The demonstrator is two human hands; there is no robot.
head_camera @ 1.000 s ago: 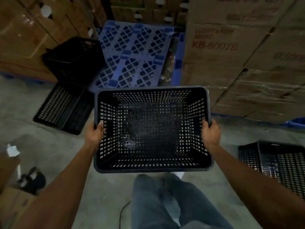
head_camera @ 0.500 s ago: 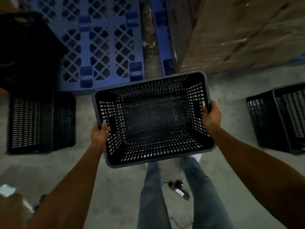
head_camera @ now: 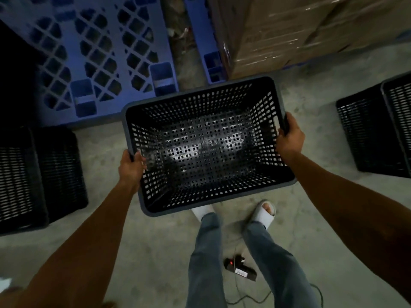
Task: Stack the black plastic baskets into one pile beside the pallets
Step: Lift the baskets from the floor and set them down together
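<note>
— Both hands grip one black basket: the left hand [head_camera: 131, 168] is closed over the rim of its left short side, the right hand [head_camera: 289, 138] closed over the rim of its right short side.

— Where is that held basket [head_camera: 206, 150] exactly?

— Up off the concrete floor [head_camera: 155, 252], in front of the person's legs, opening facing the camera. It is tilted, with the right end higher in the picture than the left. Its far rim overlaps the near edge of the blue pallet [head_camera: 100, 52].

— Anything inside it?

— Only the perforated bottom shows, with a pale sheen on it.

— And the other baskets?

— At the left edge sits a left basket [head_camera: 37, 178] on the floor, just beside the blue pallet's near edge. A dark mass lies above it at the top left, too dim to tell what it is. At the right, a right basket [head_camera: 373, 134] rests on the floor, well apart from the held one; a second rim shows at the frame edge beside it, though I cannot tell whether the two are nested.

— What is behind?

— Wrapped cardboard boxes [head_camera: 300, 30] stand on a second blue pallet at the upper right, with a gap of debris between the two pallets.

— Below the basket?

— Grey trousers and pale sandals [head_camera: 263, 213], and a small black device [head_camera: 240, 268] with a red light and a cord on the floor between the feet.
</note>
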